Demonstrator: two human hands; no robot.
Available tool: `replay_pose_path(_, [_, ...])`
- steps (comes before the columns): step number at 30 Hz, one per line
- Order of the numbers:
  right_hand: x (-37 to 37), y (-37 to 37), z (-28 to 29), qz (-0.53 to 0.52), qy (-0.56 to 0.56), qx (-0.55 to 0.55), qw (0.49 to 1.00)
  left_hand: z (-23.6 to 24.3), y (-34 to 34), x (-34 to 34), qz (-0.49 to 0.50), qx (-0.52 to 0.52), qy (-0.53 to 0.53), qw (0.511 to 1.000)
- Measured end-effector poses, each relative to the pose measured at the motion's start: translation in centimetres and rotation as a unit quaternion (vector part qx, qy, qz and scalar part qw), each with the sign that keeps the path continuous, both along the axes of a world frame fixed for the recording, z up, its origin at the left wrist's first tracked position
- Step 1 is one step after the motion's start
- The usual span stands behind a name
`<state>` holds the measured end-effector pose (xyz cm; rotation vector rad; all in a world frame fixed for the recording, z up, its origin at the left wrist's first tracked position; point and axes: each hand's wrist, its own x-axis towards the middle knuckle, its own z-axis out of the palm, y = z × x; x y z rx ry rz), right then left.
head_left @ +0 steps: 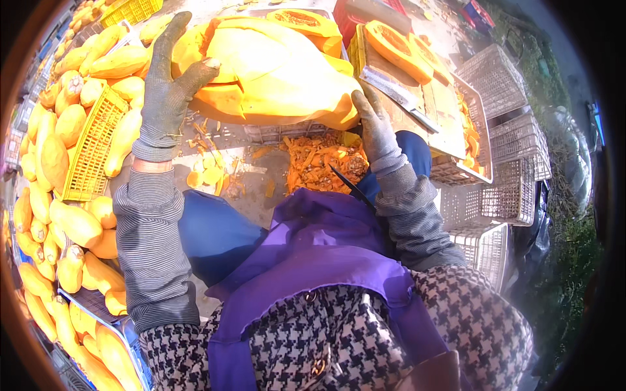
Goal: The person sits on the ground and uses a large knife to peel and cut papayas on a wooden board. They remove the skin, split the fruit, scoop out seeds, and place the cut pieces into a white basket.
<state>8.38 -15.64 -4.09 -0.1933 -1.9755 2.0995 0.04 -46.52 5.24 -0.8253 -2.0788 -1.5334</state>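
A large peeled squash [280,75], bright orange-yellow with flat cut facets, lies across between my gloved hands. My left hand [168,98] grips its left end, the thumb pressed on the near side. At the narrower right end my right hand [379,130] holds it with fingertips against the flesh. A halved squash [303,26] with an exposed seed hollow sits just beyond. To the right, a long knife [401,98] rests on a wooden cutting board [437,120], near more squash halves [398,52]. A dark pointed thing [352,186] sticks out by my right wrist.
Between my knees stands a container of orange pulp and scraps [326,163]. Whole squashes [72,225] pile up on the left around a yellow crate [98,146]. Stacked pale crates [508,176] line the right side. Peel bits [212,169] litter the ground.
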Motion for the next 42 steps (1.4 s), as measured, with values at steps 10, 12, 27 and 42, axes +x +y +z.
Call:
replay_pose_path(10, [2.8,22.3,1.9,-0.192,-0.093,0.263,0.941,-8.8,23.2,2.6,-0.051,0.259,-0.296,0.918])
replay_pose_path(12, [3.8,24.1,0.4,-0.153,-0.12,0.357,0.913,-12.5,24.4,2.9,-0.052,0.301,-0.377,0.874])
replay_pose_path(27, [-0.8,29.4,-7.3,0.053,-0.087,0.582,0.807,-11.0,26.4,6.8,0.099,-0.172,-0.16,0.967])
replay_pose_path(42, [7.1,34.1,-2.2,-0.034,-0.147,0.508,0.848,-7.2,42.2,-1.5,-0.077,-0.726,0.154,0.666])
